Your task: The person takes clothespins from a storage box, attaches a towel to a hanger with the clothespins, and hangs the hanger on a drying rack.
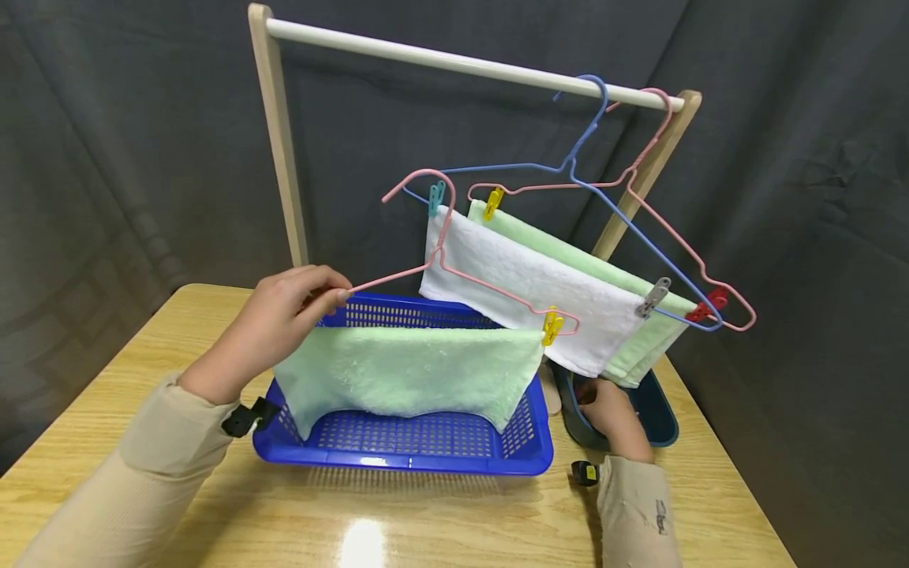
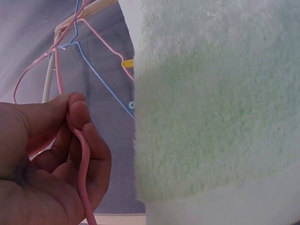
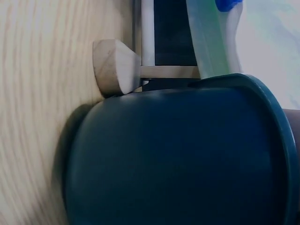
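Observation:
My left hand (image 1: 291,304) pinches the left arm of a pink wire hanger (image 1: 490,282), with finger and thumb closed round the wire (image 2: 83,154). A pale green towel (image 1: 419,367) hangs along the hanger over the blue basket, its right corner held by a yellow clothespin (image 1: 551,326). In the left wrist view the towel (image 2: 215,103) fills the right side. My right hand (image 1: 612,414) reaches down into a dark teal bin (image 1: 663,410); its fingertips are mostly hidden there. In the right wrist view the bin's wall (image 3: 178,154) covers most of the picture.
A rack with a white rod (image 1: 440,59) stands behind. On its right hang a blue hanger (image 1: 625,225) with a white towel (image 1: 525,276) and a pink hanger (image 1: 671,217) with a green towel (image 1: 582,256), both clipped. The blue basket (image 1: 405,461) sits on the wooden table (image 1: 284,521).

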`<state>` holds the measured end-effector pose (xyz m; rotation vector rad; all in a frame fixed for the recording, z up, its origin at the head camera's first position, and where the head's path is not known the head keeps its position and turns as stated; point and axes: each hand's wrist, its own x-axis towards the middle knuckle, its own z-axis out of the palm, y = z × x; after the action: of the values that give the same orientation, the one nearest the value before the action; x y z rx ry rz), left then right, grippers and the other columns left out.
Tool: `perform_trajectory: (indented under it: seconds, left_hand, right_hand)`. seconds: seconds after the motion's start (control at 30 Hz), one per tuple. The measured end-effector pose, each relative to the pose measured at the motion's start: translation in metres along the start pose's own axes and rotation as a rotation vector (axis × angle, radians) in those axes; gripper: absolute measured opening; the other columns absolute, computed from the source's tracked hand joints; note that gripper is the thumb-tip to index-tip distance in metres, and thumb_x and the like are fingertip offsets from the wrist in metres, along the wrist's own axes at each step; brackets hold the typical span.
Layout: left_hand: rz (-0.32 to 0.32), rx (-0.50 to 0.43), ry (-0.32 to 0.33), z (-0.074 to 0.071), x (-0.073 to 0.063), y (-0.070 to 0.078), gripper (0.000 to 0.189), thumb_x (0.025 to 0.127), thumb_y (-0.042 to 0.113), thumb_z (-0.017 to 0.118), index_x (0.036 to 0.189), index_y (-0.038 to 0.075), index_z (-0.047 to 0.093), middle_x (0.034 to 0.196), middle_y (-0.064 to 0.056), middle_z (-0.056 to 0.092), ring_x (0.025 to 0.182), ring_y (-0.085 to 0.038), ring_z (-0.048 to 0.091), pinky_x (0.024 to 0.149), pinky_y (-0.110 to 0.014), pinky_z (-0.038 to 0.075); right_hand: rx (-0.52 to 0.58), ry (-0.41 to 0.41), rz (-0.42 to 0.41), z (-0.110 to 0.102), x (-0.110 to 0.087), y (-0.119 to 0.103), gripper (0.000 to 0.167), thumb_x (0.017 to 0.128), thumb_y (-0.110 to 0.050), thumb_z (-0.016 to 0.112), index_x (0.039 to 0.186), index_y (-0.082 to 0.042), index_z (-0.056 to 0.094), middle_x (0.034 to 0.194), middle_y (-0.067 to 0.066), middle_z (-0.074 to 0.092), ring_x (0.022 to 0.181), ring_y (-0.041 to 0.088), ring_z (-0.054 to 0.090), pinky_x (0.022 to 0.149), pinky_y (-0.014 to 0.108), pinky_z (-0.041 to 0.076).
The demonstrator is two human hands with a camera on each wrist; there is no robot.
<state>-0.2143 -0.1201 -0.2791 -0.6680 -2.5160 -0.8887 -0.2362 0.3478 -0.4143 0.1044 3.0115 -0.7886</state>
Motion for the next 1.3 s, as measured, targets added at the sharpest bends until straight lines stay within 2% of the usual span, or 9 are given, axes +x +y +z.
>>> perform_trajectory:
  seconds: [0.2,0.43,0.57,0.97,1.17,1.3]
  left_hand:
    - [0.006,0.006,0.004,0.001,0.000,0.001,0.014,0.104,0.014,0.059,0.104,0.008,0.072,0.090,-0.004,0.066,0.077,-0.018,0.057,0.067,-0.037,0.049]
    - [0.001,0.006,-0.003,0.001,0.001,0.002,0.014,0.104,0.015,0.059,0.105,0.008,0.071,0.091,-0.005,0.066,0.077,-0.018,0.057,0.067,-0.037,0.049]
    - [0.002,0.009,-0.004,0.001,0.001,0.002,0.014,0.104,0.014,0.059,0.105,0.008,0.071,0.091,-0.004,0.066,0.077,-0.018,0.056,0.067,-0.037,0.049]
    - [-0.001,0.009,-0.003,0.002,0.001,0.001,0.013,0.104,0.013,0.059,0.105,0.008,0.071,0.090,-0.004,0.065,0.077,-0.018,0.057,0.067,-0.037,0.049]
    - [-0.018,-0.001,-0.009,0.001,0.001,0.001,0.015,0.104,0.016,0.059,0.107,0.008,0.072,0.092,-0.005,0.066,0.079,-0.018,0.058,0.068,-0.038,0.049]
    - [-0.027,0.000,-0.019,0.001,0.001,0.000,0.017,0.105,0.018,0.058,0.108,0.007,0.071,0.094,-0.005,0.066,0.080,-0.019,0.057,0.068,-0.038,0.048]
  right_hand:
    - [-0.002,0.003,-0.009,0.001,0.002,0.001,0.022,0.079,-0.005,0.075,0.096,0.007,0.069,0.089,0.019,0.070,0.085,0.037,0.066,0.081,0.052,0.052]
    - [-0.042,-0.028,0.086,-0.004,0.001,0.000,0.019,0.082,-0.011,0.076,0.085,0.005,0.068,0.080,0.016,0.067,0.076,0.034,0.063,0.073,0.050,0.052]
    - [-0.051,-0.037,0.104,-0.005,-0.001,-0.001,0.015,0.083,-0.009,0.074,0.078,0.005,0.069,0.075,0.014,0.067,0.071,0.031,0.062,0.069,0.048,0.052]
    - [-0.066,-0.023,0.081,-0.007,-0.003,-0.004,0.019,0.088,-0.010,0.072,0.079,0.006,0.069,0.075,0.014,0.067,0.069,0.029,0.062,0.067,0.046,0.053]
    - [-0.037,0.001,0.072,-0.009,-0.004,-0.007,0.018,0.088,-0.009,0.073,0.079,0.005,0.068,0.071,0.011,0.065,0.067,0.027,0.061,0.065,0.045,0.052]
    - [-0.009,0.029,0.063,-0.011,-0.007,-0.010,0.017,0.089,-0.009,0.072,0.083,0.006,0.066,0.075,0.014,0.064,0.069,0.029,0.061,0.064,0.045,0.051]
